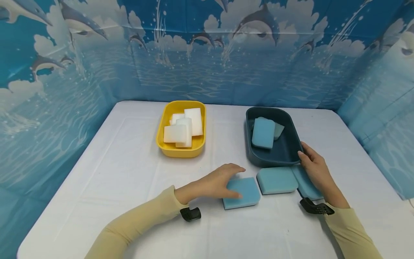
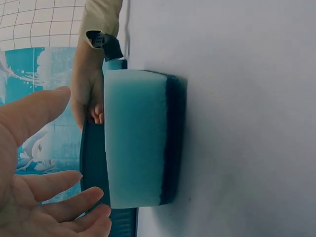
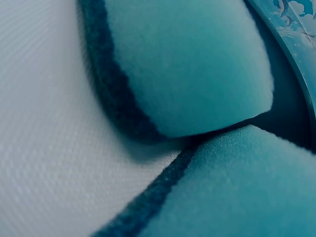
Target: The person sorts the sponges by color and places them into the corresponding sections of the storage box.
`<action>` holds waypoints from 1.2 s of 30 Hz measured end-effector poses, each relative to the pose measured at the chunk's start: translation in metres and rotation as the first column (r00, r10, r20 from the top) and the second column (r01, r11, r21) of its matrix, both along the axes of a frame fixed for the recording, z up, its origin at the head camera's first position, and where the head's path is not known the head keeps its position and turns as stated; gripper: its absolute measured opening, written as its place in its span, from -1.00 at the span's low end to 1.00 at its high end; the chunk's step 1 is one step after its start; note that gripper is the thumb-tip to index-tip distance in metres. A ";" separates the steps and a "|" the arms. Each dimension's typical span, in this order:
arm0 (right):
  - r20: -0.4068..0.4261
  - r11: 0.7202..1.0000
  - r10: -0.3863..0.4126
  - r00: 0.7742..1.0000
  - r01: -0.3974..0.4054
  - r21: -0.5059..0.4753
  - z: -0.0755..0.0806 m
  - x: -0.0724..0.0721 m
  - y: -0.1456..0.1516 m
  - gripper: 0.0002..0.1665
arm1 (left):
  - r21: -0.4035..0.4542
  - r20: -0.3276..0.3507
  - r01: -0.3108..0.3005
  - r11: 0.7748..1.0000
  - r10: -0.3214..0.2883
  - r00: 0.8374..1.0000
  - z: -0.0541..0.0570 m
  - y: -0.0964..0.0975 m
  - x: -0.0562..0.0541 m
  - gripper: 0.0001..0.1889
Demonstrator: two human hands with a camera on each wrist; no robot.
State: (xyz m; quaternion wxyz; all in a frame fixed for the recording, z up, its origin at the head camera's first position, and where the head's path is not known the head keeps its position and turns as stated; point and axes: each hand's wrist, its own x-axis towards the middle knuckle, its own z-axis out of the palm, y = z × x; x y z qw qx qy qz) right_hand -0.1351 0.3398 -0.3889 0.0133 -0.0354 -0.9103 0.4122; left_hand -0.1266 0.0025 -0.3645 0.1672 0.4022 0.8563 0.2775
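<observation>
My left hand spreads over a light blue sponge with a dark scouring layer, thumb apart from fingers; in the left wrist view a gap shows between hand and sponge. My right hand holds the near right rim of a dark blue bin, thumb on the rim. Inside the bin lie a blue sponge and another partly under it. Two more blue sponges, a middle one and a right one, lie before the bin, the right one partly hidden by my hand.
A yellow bin with several white sponges stands at the back left of the white-covered table. A dolphin-print curtain hangs behind and along both sides.
</observation>
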 end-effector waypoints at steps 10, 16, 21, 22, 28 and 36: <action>0.003 1.000 -0.002 1.000 0.002 0.007 0.001 -0.001 0.002 -0.25 | -0.030 0.018 0.014 0.999 -0.014 1.000 -0.007 -0.001 0.011 -0.12; -0.004 1.000 0.012 1.000 -0.012 -0.018 0.002 -0.001 0.003 -0.26 | -0.083 0.039 0.041 0.996 -0.038 0.999 -0.011 0.001 0.016 -0.09; -0.006 1.000 0.009 1.000 -0.009 -0.012 0.001 -0.002 0.002 -0.26 | -0.114 -0.018 0.055 0.992 -0.057 0.998 -0.012 0.001 0.018 -0.08; -0.005 1.000 0.008 1.000 -0.008 -0.007 0.001 -0.003 0.002 -0.26 | -0.116 -0.031 0.053 0.992 -0.057 0.998 -0.012 0.002 0.018 -0.08; -0.005 1.000 0.008 1.000 -0.008 -0.021 -0.001 -0.003 0.002 -0.26 | -0.111 -0.058 0.032 0.993 -0.038 0.998 -0.013 0.002 0.019 -0.14; -0.006 1.000 0.001 1.000 -0.001 0.000 -0.001 -0.001 0.000 -0.26 | -0.076 -0.047 0.028 0.997 -0.031 0.998 -0.014 0.001 0.018 -0.19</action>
